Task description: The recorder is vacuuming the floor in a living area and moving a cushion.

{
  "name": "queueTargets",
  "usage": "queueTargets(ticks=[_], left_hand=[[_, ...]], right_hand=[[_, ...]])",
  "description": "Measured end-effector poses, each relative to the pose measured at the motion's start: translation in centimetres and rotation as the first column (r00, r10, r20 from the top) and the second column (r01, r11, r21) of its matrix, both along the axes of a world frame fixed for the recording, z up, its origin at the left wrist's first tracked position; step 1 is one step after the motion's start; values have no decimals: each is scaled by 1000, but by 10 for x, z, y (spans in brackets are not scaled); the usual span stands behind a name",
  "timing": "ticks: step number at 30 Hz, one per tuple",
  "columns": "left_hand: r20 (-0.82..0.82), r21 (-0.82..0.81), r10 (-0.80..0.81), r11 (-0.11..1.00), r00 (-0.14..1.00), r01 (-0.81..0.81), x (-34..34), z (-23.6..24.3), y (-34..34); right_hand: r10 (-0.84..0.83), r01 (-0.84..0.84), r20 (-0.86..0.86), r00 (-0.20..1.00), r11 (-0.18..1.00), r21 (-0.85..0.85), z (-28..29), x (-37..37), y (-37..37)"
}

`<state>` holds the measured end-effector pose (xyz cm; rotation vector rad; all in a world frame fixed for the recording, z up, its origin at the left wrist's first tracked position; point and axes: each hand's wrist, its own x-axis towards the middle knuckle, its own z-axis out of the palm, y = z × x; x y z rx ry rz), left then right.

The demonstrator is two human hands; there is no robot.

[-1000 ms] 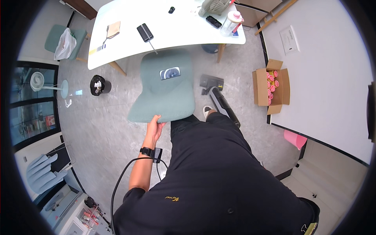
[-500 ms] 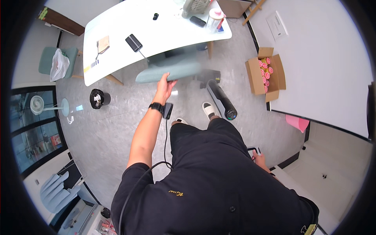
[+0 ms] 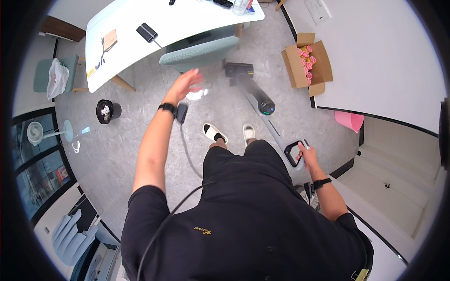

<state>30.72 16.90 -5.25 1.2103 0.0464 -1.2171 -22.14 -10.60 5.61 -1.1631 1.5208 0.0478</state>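
Your right hand (image 3: 308, 155) grips the stick vacuum (image 3: 265, 104). Slack cable (image 3: 185, 146) at your left hand (image 3: 185, 86) (empty, unclenched) could snag the chair (image 3: 199, 55).

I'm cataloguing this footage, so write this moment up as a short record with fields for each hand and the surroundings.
left hand: open and empty, close to the chair
right hand: gripping the upper end of the vacuum
vacuum: slanting, its head on the floor
chair: teal, at the white table
box: open cardboard, holding pink-topped containers
bin: black, on the floor to the left
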Motion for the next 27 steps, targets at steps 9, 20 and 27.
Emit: queueTargets(ticks=[9, 20, 27], left_hand=[[-217, 720, 139, 692, 966, 62, -321, -66, 351], [-450, 759, 168, 589, 877, 277, -654, 52, 313], [-362, 711, 292, 700, 885, 60, -713, 36, 271]], right_hand=[[-94, 45, 299, 950, 985, 168, -61, -11, -33], [588, -589, -60, 806, 791, -164, -94, -211, -69], [653, -649, -201, 731, 755, 93, -44, -377, -130]])
